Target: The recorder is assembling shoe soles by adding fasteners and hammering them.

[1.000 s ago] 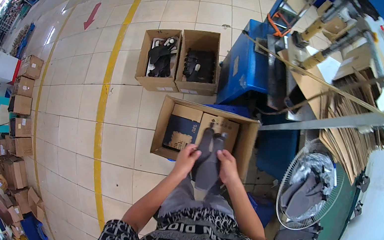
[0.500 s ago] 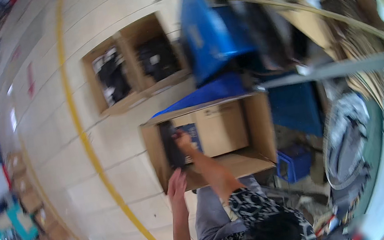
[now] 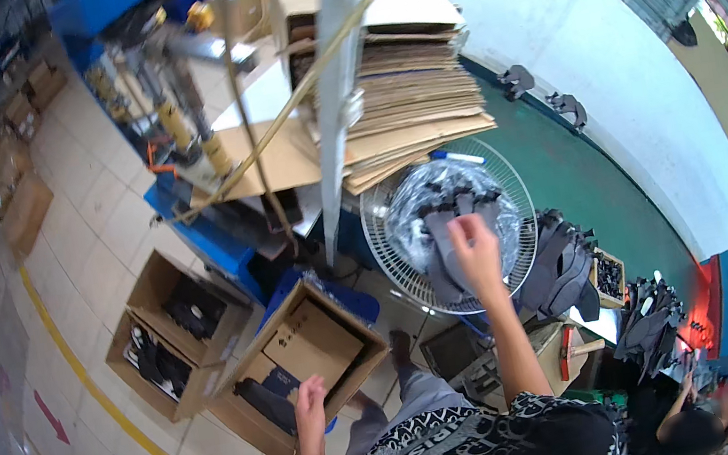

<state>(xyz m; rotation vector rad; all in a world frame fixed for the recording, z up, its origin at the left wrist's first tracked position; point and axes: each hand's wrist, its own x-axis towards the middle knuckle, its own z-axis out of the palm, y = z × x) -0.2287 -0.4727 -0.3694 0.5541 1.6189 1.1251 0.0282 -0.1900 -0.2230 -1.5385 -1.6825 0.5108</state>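
My right hand (image 3: 475, 248) is over a white wire basket (image 3: 375, 240), its partly bent fingers just above or touching a flat grey piece (image 3: 445, 257) with a black end. Several similar pieces lie there on clear plastic wrapping (image 3: 404, 211). Whether the fingers touch the piece is hard to see. My left hand (image 3: 310, 405) is at the near side of an upright cardboard box (image 3: 259, 439), fingers loosely bent with nothing visible in them. Inside that box, a dark grey piece (image 3: 268, 405) lies along one wall beside a dark blue printed panel (image 3: 282, 381).
Two smaller cartons (image 3: 184, 404) with dark items stand to the left. Stacked flat cardboard (image 3: 410, 96) rises behind the basket, beside a metal post (image 3: 336, 108). Grey pieces (image 3: 557, 273) and a hammer (image 3: 586, 348) lie to the right. Another person (image 3: 700, 422) is at lower right.
The view has swung right. My right hand has left the dark piece in the box and moved to the basket. My left hand stays near the box.
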